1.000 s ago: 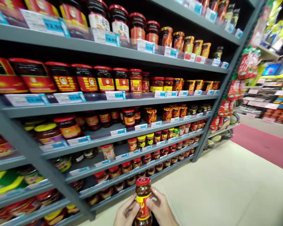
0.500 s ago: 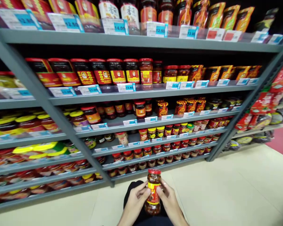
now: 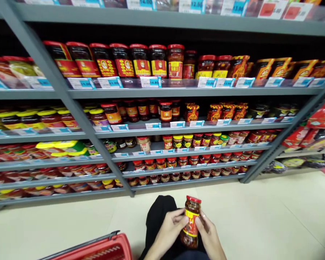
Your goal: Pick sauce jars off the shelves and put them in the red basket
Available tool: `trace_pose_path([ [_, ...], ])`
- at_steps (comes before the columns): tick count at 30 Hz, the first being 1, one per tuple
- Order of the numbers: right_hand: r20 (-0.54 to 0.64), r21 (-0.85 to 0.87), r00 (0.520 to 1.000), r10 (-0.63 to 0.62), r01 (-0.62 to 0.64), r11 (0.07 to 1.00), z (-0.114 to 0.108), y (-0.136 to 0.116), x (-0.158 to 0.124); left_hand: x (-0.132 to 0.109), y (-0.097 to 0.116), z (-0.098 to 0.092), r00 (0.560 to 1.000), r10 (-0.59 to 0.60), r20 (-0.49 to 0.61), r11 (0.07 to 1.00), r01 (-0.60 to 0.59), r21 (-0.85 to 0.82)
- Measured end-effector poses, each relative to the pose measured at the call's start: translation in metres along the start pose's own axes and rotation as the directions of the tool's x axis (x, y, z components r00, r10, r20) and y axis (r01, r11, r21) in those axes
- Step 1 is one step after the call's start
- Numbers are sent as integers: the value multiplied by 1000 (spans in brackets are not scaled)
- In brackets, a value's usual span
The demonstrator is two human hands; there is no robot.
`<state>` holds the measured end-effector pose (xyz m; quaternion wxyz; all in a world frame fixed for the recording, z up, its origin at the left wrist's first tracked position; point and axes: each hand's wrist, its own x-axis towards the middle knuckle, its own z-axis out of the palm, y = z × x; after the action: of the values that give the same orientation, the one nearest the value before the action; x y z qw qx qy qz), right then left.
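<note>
A glass jar of red chili sauce (image 3: 191,223) with a red lid and a yellow-and-red label is tilted slightly, its top leaning right. My left hand (image 3: 170,231) is shut on its left side, and my right hand (image 3: 209,235) grips its right side. The fingers of both hands cover part of the label. The jar is held low, in front of my dark clothing (image 3: 158,220).
Grey metal shelving (image 3: 178,92) packed with jars and sauce packets with blue price tags fills the upper view. A red shopping basket (image 3: 97,249) sits at the bottom left. Cream floor tiles (image 3: 271,213) lie ahead, with red packets (image 3: 322,115) on shelves at the right.
The view has turned left and down, so the shelves sit higher in the picture. The red basket has come into view. The jar now tilts more, still held in both hands.
</note>
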<state>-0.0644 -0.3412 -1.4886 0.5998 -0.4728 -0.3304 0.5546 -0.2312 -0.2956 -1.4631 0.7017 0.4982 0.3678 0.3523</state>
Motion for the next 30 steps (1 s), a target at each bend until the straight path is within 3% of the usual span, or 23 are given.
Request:
trace_pose_path([
  [3, -23, 5, 999, -37, 38, 999, -5, -16, -2, 7, 9, 14, 998, 32, 50, 999, -34, 36],
  [6, 29, -1, 997, -71, 71, 997, -11, -16, 4, 11, 3, 20, 998, 60, 14, 997, -60, 43],
  [9, 73, -2, 994, -85, 85, 996, -16, -4, 13, 12, -5, 17, 998, 57, -38, 997, -55, 51],
  [16, 124, 28, 989, -74, 71, 997, -24, 21, 22, 17, 5, 9, 999, 40, 35, 988, -45, 149],
  [20, 114, 6, 993, -35, 34, 999, -28, 30, 22, 13, -3, 11, 998, 60, 14, 988, -61, 142],
  [30, 161, -108, 985, -63, 81, 991, -25, 11, 31, 11, -6, 8, 989, 150, -14, 987, -149, 54],
])
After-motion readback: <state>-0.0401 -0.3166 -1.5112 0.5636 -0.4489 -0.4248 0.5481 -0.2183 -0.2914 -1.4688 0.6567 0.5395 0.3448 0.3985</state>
